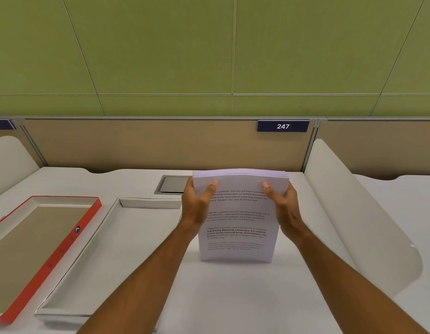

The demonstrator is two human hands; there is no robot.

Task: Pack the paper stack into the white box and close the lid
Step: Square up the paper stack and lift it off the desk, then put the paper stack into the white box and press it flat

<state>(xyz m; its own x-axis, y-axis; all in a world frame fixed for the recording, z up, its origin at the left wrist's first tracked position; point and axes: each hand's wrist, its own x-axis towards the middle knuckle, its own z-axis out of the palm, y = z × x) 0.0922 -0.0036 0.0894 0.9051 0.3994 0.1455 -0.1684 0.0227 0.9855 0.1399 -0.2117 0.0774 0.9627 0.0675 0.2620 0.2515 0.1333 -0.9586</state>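
A stack of printed paper (238,225) stands upright on its bottom edge on the white desk, right of centre. My left hand (197,203) grips its upper left side and my right hand (281,203) grips its upper right side, thumbs on the front page. The open white box (108,227) lies flat on the desk to the left of the stack, its inside bare; my left forearm crosses its near right part. Further left lies the lid (64,247) with red sides, upside down.
A grey hatch (173,184) is set into the desk behind the box. Curved white dividers (353,213) rise at the right and far left. A tan partition with a "247" plate (282,126) closes the back of the desk.
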